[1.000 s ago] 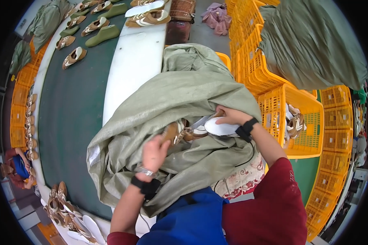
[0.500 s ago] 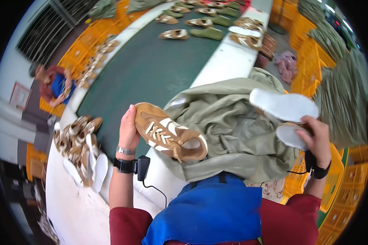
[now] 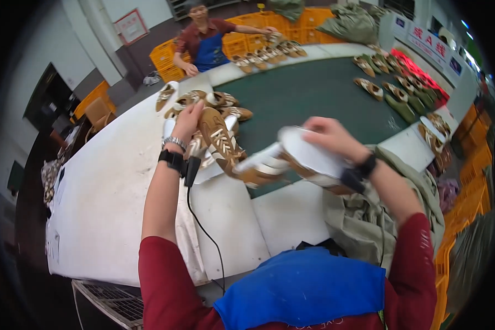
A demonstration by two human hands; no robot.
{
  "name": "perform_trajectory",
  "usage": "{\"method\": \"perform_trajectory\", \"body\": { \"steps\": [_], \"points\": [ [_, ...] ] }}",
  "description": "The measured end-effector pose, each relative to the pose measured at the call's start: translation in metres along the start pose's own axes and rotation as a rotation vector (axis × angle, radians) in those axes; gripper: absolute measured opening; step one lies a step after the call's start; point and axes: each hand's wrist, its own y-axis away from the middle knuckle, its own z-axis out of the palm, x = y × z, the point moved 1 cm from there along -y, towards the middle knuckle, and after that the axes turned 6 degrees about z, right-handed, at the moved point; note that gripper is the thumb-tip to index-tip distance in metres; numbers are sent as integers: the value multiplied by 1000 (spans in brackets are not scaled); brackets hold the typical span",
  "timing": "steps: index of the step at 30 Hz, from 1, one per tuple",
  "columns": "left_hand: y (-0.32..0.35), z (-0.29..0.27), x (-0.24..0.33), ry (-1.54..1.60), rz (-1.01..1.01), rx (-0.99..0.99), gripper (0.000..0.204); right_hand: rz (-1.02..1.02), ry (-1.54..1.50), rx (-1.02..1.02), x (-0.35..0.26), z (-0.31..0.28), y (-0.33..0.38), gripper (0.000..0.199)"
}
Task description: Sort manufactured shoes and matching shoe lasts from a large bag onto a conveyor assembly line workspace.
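Observation:
My left hand [image 3: 188, 122] is closed on a brown sneaker [image 3: 219, 137] with white laces and stripes, gripping its toe end. The toe points up and the opening hangs low. Over the green belt, my right hand [image 3: 333, 136] is closed round a smooth white sole-shaped surface [image 3: 302, 146], with brown shoe parts under it. That looks like a sneaker turned sole up, but motion smears it. Another blurred brown-and-white sneaker [image 3: 261, 171] lies between my hands; what bears it I cannot tell. Behind my left hand is a heap of similar sneakers [image 3: 234, 113].
A white worktop [image 3: 110, 187] borders the green belt [image 3: 308, 93]. Several sneakers and green shoe forms [image 3: 400, 108] stand at its far right. Green-grey cloth [image 3: 363, 220] drapes at my right. A co-worker [image 3: 203, 44] stands across, beside a row of sneakers [image 3: 258, 58]. Yellow crates [image 3: 470, 170] line the right.
The view has swung left. My right hand has come inward from the cloth to over the belt, with the white-soled piece. My left hand still holds its sneaker, now nearer the heap.

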Motion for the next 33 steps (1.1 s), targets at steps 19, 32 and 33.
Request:
{"method": "perform_trajectory", "body": {
  "steps": [19, 32, 33],
  "points": [
    [82, -84, -232, -618, 52, 491, 79, 325, -1199, 48, 70, 243, -306, 57],
    [205, 11, -216, -582, 232, -53, 64, 261, -122, 331, 179, 258, -195, 71],
    [236, 9, -222, -601, 178, -113, 71, 336, -107, 258, 162, 258, -176, 69]
  ]
}}
